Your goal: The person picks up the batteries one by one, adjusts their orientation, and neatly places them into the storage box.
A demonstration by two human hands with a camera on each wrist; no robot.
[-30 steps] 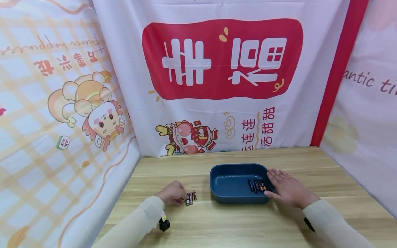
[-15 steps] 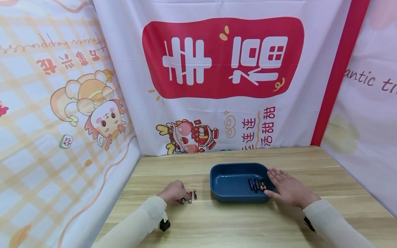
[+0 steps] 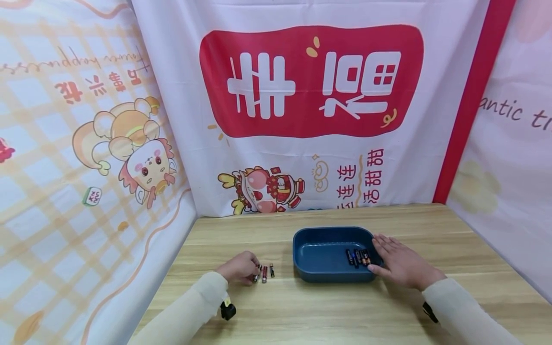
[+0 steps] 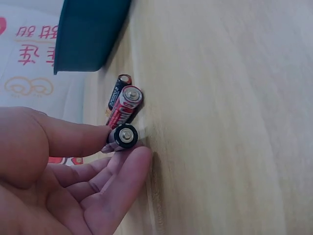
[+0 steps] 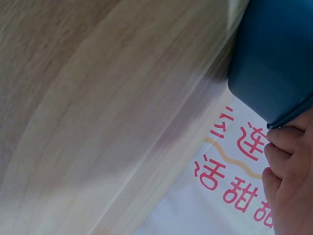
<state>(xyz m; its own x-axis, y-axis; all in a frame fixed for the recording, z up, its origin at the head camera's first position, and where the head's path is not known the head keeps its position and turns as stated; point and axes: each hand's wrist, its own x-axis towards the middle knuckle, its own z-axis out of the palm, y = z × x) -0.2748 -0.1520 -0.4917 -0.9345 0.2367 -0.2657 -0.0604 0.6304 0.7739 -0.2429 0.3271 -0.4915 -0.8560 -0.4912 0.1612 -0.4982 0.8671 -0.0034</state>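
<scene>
My left hand (image 3: 239, 268) pinches a black-ended battery (image 4: 125, 136) between thumb and fingers, low over the table. Just beside it lie a red battery (image 4: 125, 105) and a dark battery (image 4: 120, 88) with a copper-coloured band. In the head view, the red one is nearest the held battery and the dark one farther right. A blue rectangular basin (image 3: 319, 277) stands right of them, with several dark batteries (image 3: 358, 257) gathered at its right end. My right hand (image 3: 403, 262) rests against the basin's right side, fingers stretched out along the rim and thumb at the near corner.
The wooden table (image 3: 310, 314) reaches back to a white hanging cloth (image 3: 321, 163) with a red printed panel. Printed cloths also hang along the left and right sides. A black wrist device (image 3: 228, 311) sits under the left sleeve.
My left hand has taken the leftmost battery of the three and drawn it slightly left, away from the other two. My right hand and the basin stay in place.
</scene>
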